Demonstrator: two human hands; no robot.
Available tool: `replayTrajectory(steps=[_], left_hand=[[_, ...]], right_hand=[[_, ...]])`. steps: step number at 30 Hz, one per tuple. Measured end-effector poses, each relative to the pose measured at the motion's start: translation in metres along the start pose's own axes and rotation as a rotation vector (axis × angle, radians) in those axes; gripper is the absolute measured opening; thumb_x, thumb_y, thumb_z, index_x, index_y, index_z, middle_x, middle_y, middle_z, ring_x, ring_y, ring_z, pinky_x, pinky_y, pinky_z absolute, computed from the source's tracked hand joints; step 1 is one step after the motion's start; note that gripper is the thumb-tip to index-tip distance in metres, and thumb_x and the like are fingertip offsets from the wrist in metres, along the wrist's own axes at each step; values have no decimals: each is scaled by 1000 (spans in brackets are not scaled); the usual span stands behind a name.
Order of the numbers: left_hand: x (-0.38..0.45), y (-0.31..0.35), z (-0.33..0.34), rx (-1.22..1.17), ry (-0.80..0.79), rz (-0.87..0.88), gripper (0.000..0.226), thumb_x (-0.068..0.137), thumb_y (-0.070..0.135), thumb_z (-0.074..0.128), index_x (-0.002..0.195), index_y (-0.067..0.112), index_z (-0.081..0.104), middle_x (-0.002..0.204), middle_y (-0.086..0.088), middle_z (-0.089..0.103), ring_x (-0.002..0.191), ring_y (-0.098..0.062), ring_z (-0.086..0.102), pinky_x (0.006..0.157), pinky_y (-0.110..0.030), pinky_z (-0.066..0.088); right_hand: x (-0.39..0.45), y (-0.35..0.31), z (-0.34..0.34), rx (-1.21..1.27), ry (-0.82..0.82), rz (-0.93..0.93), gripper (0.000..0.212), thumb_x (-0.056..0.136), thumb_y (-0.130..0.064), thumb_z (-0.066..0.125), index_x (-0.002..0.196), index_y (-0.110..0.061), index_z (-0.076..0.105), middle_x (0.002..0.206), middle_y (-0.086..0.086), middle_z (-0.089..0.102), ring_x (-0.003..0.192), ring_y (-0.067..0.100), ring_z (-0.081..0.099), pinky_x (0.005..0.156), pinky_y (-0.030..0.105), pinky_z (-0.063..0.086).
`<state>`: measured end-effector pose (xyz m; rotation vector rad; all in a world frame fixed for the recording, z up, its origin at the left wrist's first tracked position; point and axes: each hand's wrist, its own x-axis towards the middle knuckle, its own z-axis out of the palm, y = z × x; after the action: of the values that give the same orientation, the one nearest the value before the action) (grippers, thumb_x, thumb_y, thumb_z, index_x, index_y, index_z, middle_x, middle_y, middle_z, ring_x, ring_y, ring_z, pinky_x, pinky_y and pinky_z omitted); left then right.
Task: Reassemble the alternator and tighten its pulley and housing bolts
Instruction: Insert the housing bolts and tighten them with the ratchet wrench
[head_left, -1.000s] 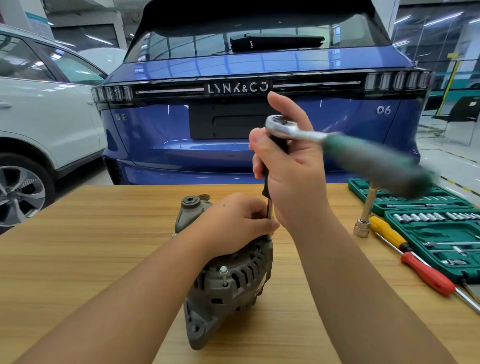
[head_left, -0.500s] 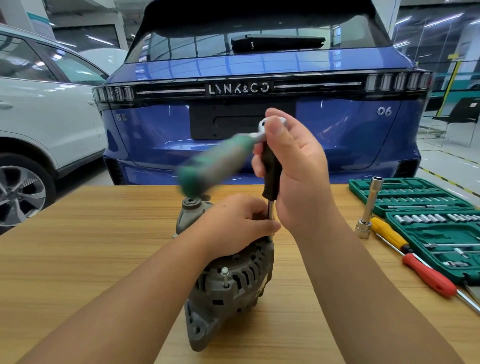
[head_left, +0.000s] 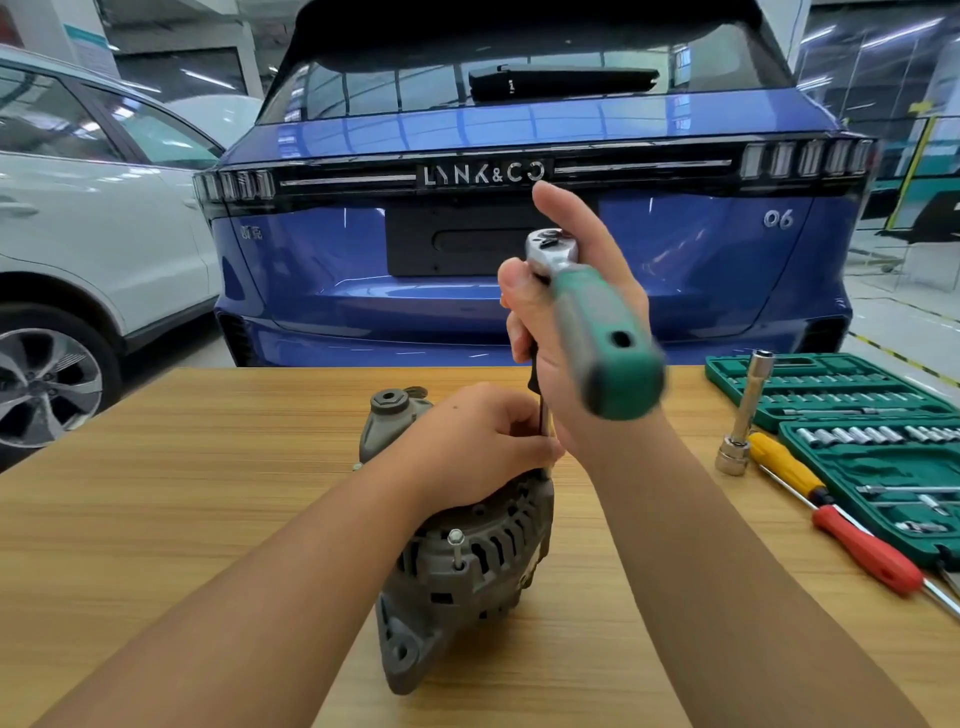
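A grey alternator (head_left: 467, 561) stands on edge on the wooden table (head_left: 156, 493). A housing bolt (head_left: 456, 540) sticks out of its near face. My left hand (head_left: 483, 441) rests on top of the alternator, fingers curled round the thin steel shaft of a long extension (head_left: 543, 426) that stands upright on it. My right hand (head_left: 571, 332) grips the black upper part of that extension, just under the head of a ratchet (head_left: 587, 322). The ratchet's green handle points toward me and is blurred. The socket end is hidden by my left hand.
A green socket case (head_left: 857, 415) lies open at the right. Beside it are a chrome extension with a socket (head_left: 743, 415) and two screwdrivers, one yellow (head_left: 784, 462), one red (head_left: 862, 551). A blue car (head_left: 519, 234) stands behind the table, a white car (head_left: 78, 234) to the left.
The ratchet handle has spun round on top of the extension: right a second ago, then left, now pointing toward me. Both hands and the alternator stay in place.
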<state>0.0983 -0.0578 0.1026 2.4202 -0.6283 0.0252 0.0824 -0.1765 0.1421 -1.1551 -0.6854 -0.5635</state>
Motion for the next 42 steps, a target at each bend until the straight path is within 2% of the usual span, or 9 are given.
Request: replayTrajectory(steps=[6,10,16,21,25,29,34,37,42], left_hand=[[-1,-2,1,-11,7,20,12,92,53,67,93,60,57,94,35,61,85,12,59,68,-27,54],[1,-1,0,-16,-10,-19,10,91,50,66,88,41,70,84,18,71,76,1,67,81,-40,60],[0,4,-2,5,-58,24,15,94,49,64,97,37,71,91,13,72,86,-5,67,82,-38,59],[1,1,-2,9,-38,5,15,96,47,65,92,34,71,89,10,73,83,-7,68,79,-35,58],[-1,1,-1,-70,9,40,8,96,39,69,95,33,74,87,14,73,80,1,65,65,-13,50],[0,3,-2,-11,-22,15,16,96,43,66,97,30,75,93,12,74,86,-4,67,81,-32,56],[0,4,-2,-27,-32,-16,15,96,43,68,94,30,76,88,11,73,79,1,65,72,-23,49],[-1,5,-4,-27,-46,-6,13,96,44,66,97,34,74,92,13,74,86,-3,68,86,-40,57],[-2,6,-3,-3,-55,10,14,95,46,66,93,34,72,88,12,72,81,-5,67,80,-37,58]], right_hand=[[7,-9,-8,269,-64,234,42,105,-5,29,123,-27,61,87,16,53,58,21,50,53,23,47],[2,-11,-7,294,-95,276,40,92,-38,48,128,-22,55,88,12,56,67,16,51,61,24,47],[3,-13,-5,-76,193,195,18,91,-29,72,95,-13,67,57,-6,52,49,7,44,46,19,39],[3,-11,-6,-21,27,146,28,98,-7,61,122,-22,57,70,-2,54,56,12,47,55,23,46],[-1,0,4,-94,-32,-31,49,94,-3,58,120,-44,60,79,-12,55,60,14,44,53,25,43],[0,2,-2,-9,-41,28,52,89,-6,54,122,-45,63,75,-8,56,61,13,46,56,26,46],[1,-3,-10,168,-124,139,43,89,-32,49,130,-24,60,77,0,61,65,18,51,63,27,46],[-3,-7,0,20,-4,130,45,86,-37,68,125,-19,58,73,-3,58,61,9,50,58,21,46],[1,-10,-3,-73,162,177,15,92,-24,70,99,-12,66,59,-8,53,52,6,47,49,19,42]])
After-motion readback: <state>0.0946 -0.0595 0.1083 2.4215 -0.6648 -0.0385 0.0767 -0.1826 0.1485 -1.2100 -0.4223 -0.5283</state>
